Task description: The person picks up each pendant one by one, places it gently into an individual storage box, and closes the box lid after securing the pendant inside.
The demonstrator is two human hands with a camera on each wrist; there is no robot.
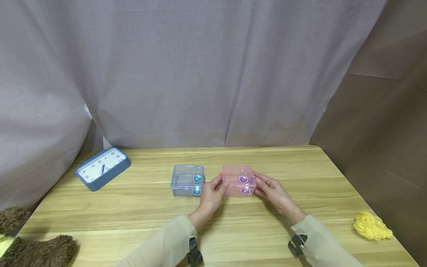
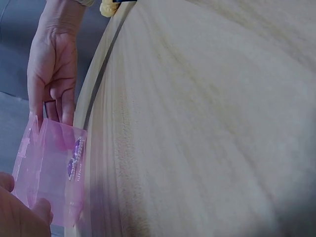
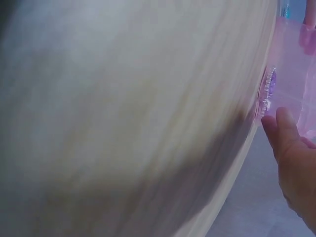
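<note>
A small see-through pink plastic box [image 1: 233, 191] sits near the middle of the wooden table, held from both sides. On its left side, my left hand [image 1: 211, 196] grips it with thumb and fingers. My right hand [image 1: 275, 193] pinches the right side, fingertips at the corner. Through the lid and front wall shows a purple gem [image 1: 244, 179] with a beaded rim, toward the right. To the left of the left hand stands a matching see-through blue box [image 1: 181, 191], lid down, with a blue beaded-rim gem [image 1: 197, 178] inside.
A blue-framed clock [image 1: 103, 168] lies at the back left of the table [image 1: 150, 222]. Brown fluffy plush [image 1: 43, 252] occupies the front left corner. A bundle of yellow cord [image 1: 371, 226] lies near the right edge. Grey curtain [image 1: 200, 74] hangs behind.
</note>
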